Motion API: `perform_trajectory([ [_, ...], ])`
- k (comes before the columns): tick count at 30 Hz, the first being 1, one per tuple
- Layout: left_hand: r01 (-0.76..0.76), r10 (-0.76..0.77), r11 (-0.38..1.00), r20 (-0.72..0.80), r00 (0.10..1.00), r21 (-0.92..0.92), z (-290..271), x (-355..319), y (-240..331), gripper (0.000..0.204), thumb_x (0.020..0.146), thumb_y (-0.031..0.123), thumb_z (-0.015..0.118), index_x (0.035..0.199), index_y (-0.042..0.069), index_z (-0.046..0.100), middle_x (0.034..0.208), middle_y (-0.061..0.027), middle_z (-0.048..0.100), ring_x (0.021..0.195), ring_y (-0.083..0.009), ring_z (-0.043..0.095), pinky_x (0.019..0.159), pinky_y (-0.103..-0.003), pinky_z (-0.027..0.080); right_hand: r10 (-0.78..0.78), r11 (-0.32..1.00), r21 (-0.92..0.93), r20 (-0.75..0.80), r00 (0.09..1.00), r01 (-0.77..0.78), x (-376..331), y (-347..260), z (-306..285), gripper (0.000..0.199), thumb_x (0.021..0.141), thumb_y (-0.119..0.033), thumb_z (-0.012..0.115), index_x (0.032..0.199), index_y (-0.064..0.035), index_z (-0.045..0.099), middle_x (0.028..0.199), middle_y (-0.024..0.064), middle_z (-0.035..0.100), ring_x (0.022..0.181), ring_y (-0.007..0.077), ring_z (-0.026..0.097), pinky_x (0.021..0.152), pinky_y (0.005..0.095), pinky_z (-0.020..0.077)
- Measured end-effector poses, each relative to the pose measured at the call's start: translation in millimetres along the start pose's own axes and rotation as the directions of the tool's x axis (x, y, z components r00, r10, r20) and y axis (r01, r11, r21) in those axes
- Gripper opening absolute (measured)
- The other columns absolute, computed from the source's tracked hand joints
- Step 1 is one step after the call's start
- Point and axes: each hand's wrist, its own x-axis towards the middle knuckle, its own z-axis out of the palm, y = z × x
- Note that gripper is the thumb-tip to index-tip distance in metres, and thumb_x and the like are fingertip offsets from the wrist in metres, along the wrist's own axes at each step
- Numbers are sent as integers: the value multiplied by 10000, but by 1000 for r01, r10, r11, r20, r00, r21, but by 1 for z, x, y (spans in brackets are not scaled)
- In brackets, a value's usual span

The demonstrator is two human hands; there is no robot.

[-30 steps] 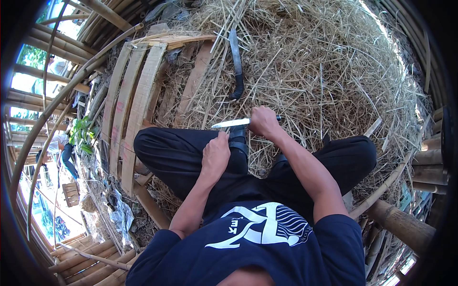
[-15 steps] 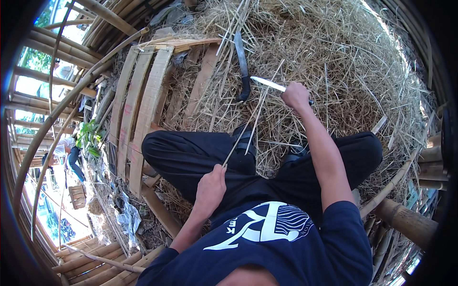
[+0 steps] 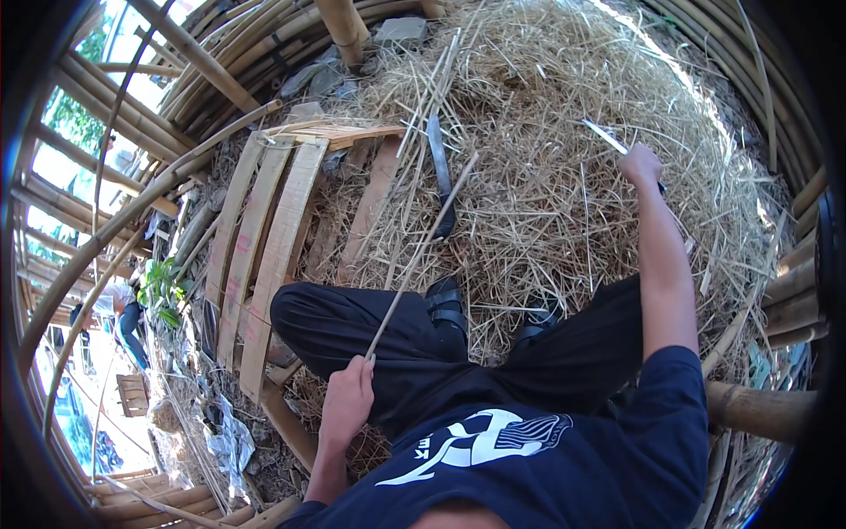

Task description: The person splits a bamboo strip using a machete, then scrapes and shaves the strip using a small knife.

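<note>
My left hand (image 3: 349, 393) is closed round the lower end of a thin bamboo strip (image 3: 414, 258), which slants up and to the right over my lap. In my right hand (image 3: 641, 166) I hold a knife (image 3: 604, 137) by its handle, out to the right above the shavings, its pale blade pointing up and left. The blade is apart from the strip. A machete (image 3: 439, 163) with a dark handle lies on the shavings beyond my feet; the far part of the strip passes across it.
A slatted wooden pallet (image 3: 284, 207) lies to the left. Pale shavings (image 3: 546, 97) cover the ground ahead, with long thin strips (image 3: 427, 106) beside the machete. Bamboo poles (image 3: 756, 408) stand at the right. Beyond the bamboo frame at far left, a person (image 3: 128, 322) bends over.
My right hand has swung the knife outward to the right, away from the strip. My left hand has shifted left and down, still gripping the strip. The whole view has tilted a little.
</note>
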Motion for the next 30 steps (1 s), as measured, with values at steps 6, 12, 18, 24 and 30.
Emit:
perform_trajectory([
  [6,-13,47,895,65,997,-445,25,60,11,233,1007,209,462,959,11,573,545,-53,434,474,-120,427,471,-295,332,-211,965,142,-82,974,221,3,-25,-34,377,804,-260,620,962,80,661,889,251,681,841,362,685,765,441,530],
  [12,202,20,662,286,958,-722,42,80,35,252,1019,195,442,1204,77,563,601,73,384,524,-14,317,477,-198,282,-316,880,395,75,946,263,-62,-65,-32,441,890,-359,599,782,68,612,675,140,627,560,216,594,597,398,495],
  [18,-6,87,760,93,992,-649,65,102,54,321,999,139,470,1302,61,541,652,42,416,580,-35,362,521,-202,327,-696,673,504,184,694,542,-142,-101,-39,413,897,-347,629,700,16,647,571,114,565,514,187,537,538,403,444],
  [24,-146,204,791,31,979,-594,76,118,70,326,990,120,476,1301,46,537,670,19,429,589,-62,385,542,-237,367,-871,486,352,119,476,800,-185,-125,-2,213,743,-143,594,752,55,673,684,217,648,653,376,654,695,441,549],
  [30,-240,259,849,-25,966,-471,81,122,86,330,990,123,479,1302,27,532,692,-16,469,606,-66,388,552,-239,366,-830,557,350,206,518,753,-198,-126,4,204,689,-134,597,703,60,657,710,255,649,688,392,667,684,438,557],
])
